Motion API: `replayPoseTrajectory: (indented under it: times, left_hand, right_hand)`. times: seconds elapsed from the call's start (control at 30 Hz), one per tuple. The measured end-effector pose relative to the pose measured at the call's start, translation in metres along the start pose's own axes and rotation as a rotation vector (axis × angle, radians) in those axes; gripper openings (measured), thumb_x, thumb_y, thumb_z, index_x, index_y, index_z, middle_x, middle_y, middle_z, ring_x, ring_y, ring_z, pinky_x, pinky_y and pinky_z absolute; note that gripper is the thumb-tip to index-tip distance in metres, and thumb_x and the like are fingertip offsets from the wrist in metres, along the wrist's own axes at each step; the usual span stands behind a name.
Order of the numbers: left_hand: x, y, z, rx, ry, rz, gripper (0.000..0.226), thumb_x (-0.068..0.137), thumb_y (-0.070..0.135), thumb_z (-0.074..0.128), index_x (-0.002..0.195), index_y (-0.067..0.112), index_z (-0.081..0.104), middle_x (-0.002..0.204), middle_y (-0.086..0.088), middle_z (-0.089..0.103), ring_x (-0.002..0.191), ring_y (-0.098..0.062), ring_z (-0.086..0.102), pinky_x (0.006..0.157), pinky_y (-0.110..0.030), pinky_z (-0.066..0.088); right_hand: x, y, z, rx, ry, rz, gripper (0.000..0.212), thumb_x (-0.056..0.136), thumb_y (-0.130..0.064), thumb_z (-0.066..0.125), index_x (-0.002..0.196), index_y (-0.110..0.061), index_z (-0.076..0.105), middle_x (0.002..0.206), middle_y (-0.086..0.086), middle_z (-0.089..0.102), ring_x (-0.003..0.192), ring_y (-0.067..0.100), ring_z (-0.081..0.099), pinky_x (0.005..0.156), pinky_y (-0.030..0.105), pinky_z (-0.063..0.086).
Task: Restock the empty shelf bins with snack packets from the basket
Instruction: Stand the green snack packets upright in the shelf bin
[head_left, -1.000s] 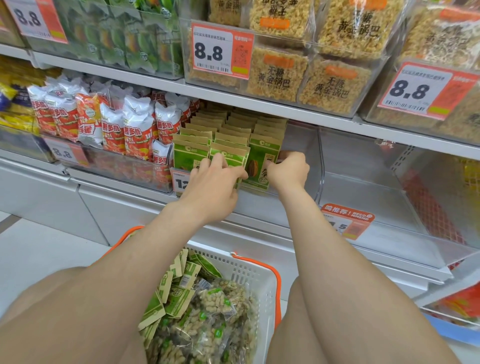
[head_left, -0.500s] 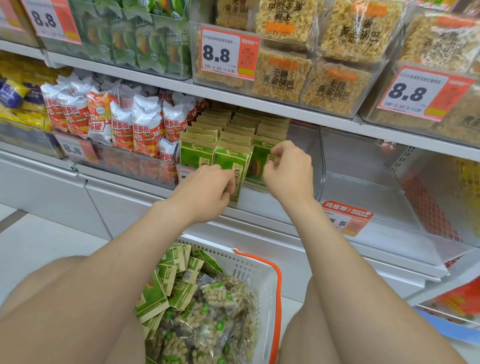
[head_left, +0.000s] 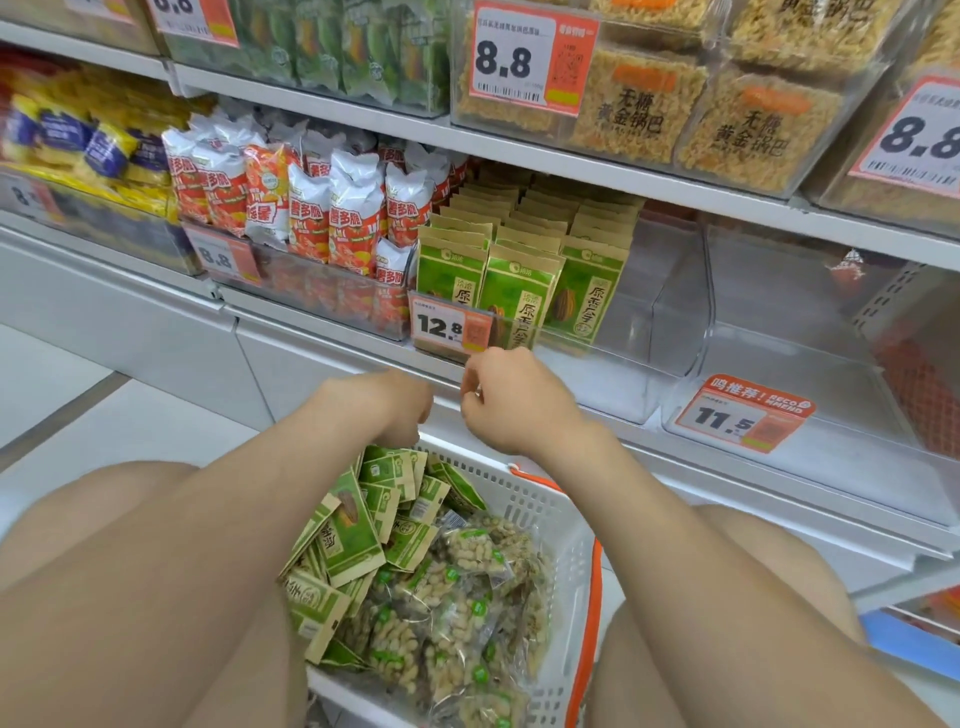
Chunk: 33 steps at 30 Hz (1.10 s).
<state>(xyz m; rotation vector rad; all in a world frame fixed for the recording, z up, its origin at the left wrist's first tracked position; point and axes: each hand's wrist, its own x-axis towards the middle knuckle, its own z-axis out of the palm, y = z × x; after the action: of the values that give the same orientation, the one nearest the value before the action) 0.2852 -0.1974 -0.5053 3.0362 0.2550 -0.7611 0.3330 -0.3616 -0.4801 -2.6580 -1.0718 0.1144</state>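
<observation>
Green-and-tan snack packets (head_left: 519, 306) stand in three rows in the left part of a clear shelf bin (head_left: 670, 312); the bin's right part holds nothing. Below it, a white basket (head_left: 545, 499) with orange handles holds more green packets (head_left: 353, 535) and clear bags of nuts (head_left: 441, 597). My left hand (head_left: 384, 410) hangs over the basket's far edge with its fingers bent down towards the packets and hidden from me. My right hand (head_left: 514, 405) hovers beside it, just below the bin's front, fingers loosely curled around nothing.
An empty clear bin (head_left: 779, 353) with an 11.5 price tag (head_left: 743, 415) sits to the right. Red-and-white packets (head_left: 311, 208) fill the bin to the left. A 12.8 tag (head_left: 447, 325) hangs on the green packets' bin. My knees flank the basket.
Both hands let go of the front packets in the bin and drew back and down to just above the basket. The front row now stands on its own.
</observation>
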Motion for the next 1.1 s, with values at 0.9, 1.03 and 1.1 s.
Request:
replayPoseTrajectory:
  times: [0.9,1.03,1.1]
  left_hand:
    - [-0.014,-0.045,0.117,0.043,-0.47,-0.127,0.051,0.097,0.009,0.06,0.143,0.028,0.047,0.158,-0.015,0.012,0.099,-0.024,0.057,0.091,-0.036,0.053]
    - [-0.014,-0.037,0.117,0.179,-0.466,-0.048,0.059,0.099,0.016,0.068,0.153,0.028,0.046,0.156,-0.01,0.022,0.123,-0.026,0.046,0.102,-0.039,0.046]
    - [-0.012,-0.037,0.123,0.182,-0.43,-0.031,0.066,0.094,0.025,0.077,0.152,0.028,0.046,0.153,-0.01,0.025,0.122,-0.026,0.047,0.104,-0.041,0.047]
  right_hand:
    - [0.005,-0.064,0.057,-0.251,-0.424,-0.152,0.027,0.096,-0.011,0.053,0.075,-0.019,0.039,0.082,0.002,0.051,0.066,0.019,0.052,0.052,0.03,0.036]
    - [0.006,-0.063,0.057,-0.253,-0.432,-0.161,0.026,0.096,-0.013,0.053,0.075,-0.02,0.04,0.083,0.002,0.05,0.067,0.019,0.051,0.052,0.03,0.035]
    - [0.006,-0.062,0.058,-0.243,-0.436,-0.16,0.024,0.096,-0.013,0.053,0.076,-0.02,0.041,0.084,0.001,0.051,0.067,0.019,0.052,0.053,0.03,0.036]
